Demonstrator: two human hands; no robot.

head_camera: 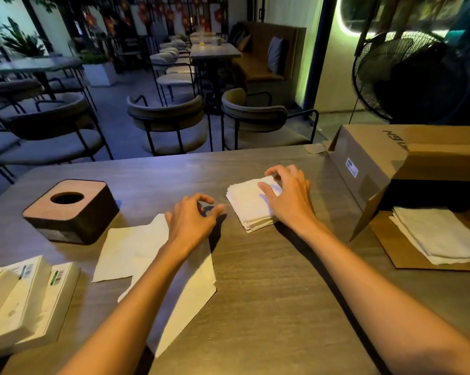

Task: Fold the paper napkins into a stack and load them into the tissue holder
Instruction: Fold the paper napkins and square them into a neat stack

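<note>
Two hands were busy: the right hand (288, 201) rested on the folded stack (251, 205) mid-surface, the left hand (194, 215) hovered loosely curled and empty, and a careless lift could have fanned those loose napkins.

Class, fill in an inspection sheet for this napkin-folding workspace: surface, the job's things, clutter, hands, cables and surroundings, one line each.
Surface: wood-grain table, dimly lit.
Job's things: folded napkin stack at centre; unfolded napkins lying flat near the left forearm; tissue holder at left, lid on, round opening up.
Clutter: cardboard box on its side at right; more napkins on its flap; wrapped napkin packs at the near left edge.
Hands: left hand loosely curled, holding nothing; right hand resting on the stack.
Cables: nothing seen.
Surroundings: café chairs, tables, standing fan.
</note>
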